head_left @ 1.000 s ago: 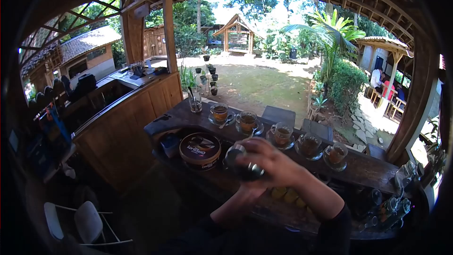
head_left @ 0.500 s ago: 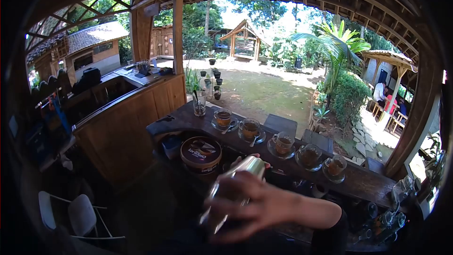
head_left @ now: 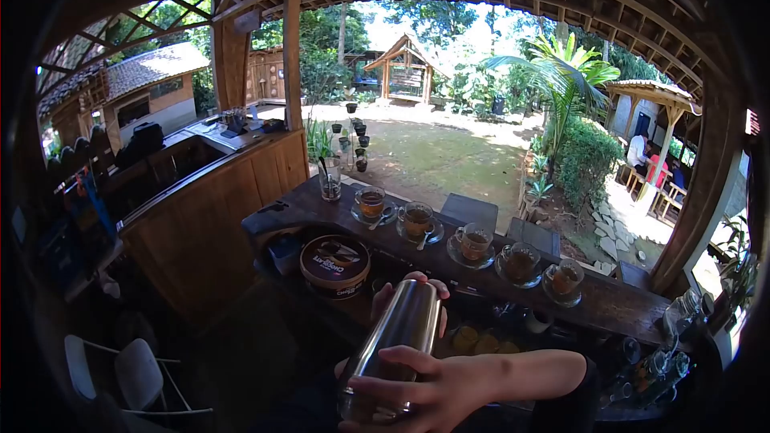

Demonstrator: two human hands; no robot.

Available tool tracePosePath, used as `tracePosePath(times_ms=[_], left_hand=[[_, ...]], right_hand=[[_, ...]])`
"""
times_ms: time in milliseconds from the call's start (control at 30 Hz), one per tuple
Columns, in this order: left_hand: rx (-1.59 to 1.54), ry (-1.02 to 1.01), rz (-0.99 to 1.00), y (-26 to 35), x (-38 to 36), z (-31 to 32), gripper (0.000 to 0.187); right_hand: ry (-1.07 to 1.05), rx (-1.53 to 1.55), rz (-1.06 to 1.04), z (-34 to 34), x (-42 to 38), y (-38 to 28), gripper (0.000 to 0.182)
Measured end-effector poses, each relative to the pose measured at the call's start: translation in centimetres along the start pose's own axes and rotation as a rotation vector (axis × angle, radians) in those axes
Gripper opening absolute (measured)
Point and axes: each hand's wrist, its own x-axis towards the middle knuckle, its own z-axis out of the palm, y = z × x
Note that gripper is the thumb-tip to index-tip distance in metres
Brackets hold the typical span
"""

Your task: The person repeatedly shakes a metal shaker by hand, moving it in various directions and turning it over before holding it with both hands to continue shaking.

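A shiny metal cocktail shaker (head_left: 395, 333) is held at a tilt in front of me, over the near side of the dark counter. My right hand (head_left: 437, 385) wraps around its near end, fingers across the metal. Around the far end curls my left hand (head_left: 383, 298), its fingertips showing on both sides and the rest hidden behind the shaker. Just left of it is a round tub with chocolate lettering (head_left: 335, 265). Beyond, glass cups of tea on saucers, among them a left cup (head_left: 371, 204) and a right cup (head_left: 564, 277), line the counter.
A tall glass holding utensils (head_left: 330, 180) stands at the counter's (head_left: 613, 313) left end. Glass jars (head_left: 682, 313) crowd the right end. Behind on the left are a folding chair (head_left: 138, 369) and a wooden cabinet (head_left: 216, 200). People sit under a shelter far right.
The shaker has swung from a blurred, more slanted pose to a sharper, steeper one, its shiny side now showing. Both hands still grip it. The view has shifted slightly.
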Motion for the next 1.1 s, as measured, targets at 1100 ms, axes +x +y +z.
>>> tracePosePath(times_ms=[1100], left_hand=[[-0.571,0.843,-0.201,-2.1,-4.0,-4.8,0.036]], right_hand=[[0.539,0.408,0.941,1.4,-6.0,3.7,0.079]])
